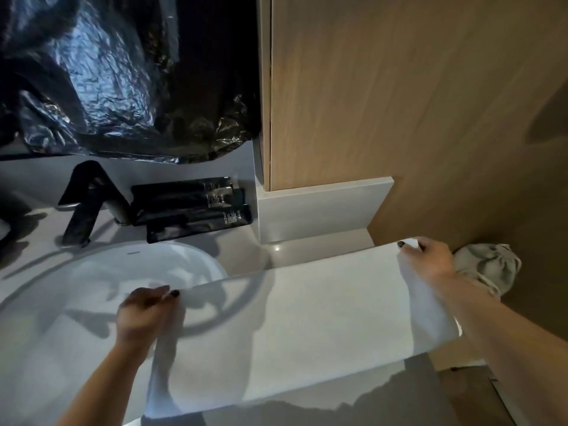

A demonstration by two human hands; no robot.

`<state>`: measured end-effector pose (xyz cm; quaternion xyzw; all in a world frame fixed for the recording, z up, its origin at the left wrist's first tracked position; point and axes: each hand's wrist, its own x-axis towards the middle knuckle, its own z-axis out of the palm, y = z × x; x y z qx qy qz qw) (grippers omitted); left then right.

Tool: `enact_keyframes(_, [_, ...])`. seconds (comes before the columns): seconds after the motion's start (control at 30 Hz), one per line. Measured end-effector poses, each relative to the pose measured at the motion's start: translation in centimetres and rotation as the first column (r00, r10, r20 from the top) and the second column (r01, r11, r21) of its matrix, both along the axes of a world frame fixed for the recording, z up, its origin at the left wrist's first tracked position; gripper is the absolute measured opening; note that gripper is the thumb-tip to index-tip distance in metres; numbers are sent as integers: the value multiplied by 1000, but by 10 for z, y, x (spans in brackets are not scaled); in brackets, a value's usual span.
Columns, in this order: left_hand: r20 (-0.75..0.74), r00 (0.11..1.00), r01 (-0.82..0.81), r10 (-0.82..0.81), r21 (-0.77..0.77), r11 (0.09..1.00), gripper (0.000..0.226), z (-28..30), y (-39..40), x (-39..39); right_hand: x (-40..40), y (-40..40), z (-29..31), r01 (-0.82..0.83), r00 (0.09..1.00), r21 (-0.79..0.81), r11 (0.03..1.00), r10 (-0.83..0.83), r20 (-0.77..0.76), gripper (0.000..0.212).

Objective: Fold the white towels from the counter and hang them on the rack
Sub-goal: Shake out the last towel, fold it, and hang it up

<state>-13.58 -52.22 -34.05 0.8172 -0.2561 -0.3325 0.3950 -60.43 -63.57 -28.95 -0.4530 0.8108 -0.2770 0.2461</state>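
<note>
White towel (307, 327), held stretched at two corners over the basin edge; fold in progress.

Left hand (147, 318) pinches the towel's near-left top corner above the white sink basin (92, 281); right hand (430, 262) pinches the far-right corner beyond the counter's (307, 244) end, just beside a pale drawstring bag (488, 265). The cloth hangs in a taut band between them, lower edge draping towards the viewer. No rack is in view. Risks, as judged: the left portion hangs over the basin, so slack could drop it into the bowl, wetting it if the bowl is damp; a swing leftward may brush the black faucet (86, 204) or the dark toiletry packets (190, 207); a two-finger pinch may slip, spoiling edge alignment; the right corner may snag the bag.
</note>
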Motion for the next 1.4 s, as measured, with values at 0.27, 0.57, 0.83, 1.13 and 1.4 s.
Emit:
enact_keyframes(0.27, [661,454,722,-598,121,681,52,-4,17,-124,139,81,-45,-839,491,-35,542,728,-478,53])
enact_keyframes(0.57, [665,264,690,-699,376,619,67,-21,19,-120,112,62,-61,-724,437,285,628,738,-514,68])
enact_keyframes(0.83, [644,265,685,-718,397,610,70,-16,49,-131,123,85,-52,-601,519,336,725,674,-526,71])
enact_keyframes(1.13, [696,255,662,-671,380,646,70,-18,87,-112,107,132,-60,-705,459,288,648,726,-512,70])
enact_keyframes(1.4, [649,348,570,-677,427,702,80,-16,116,-87,84,126,-53,-603,524,391,696,714,-464,86])
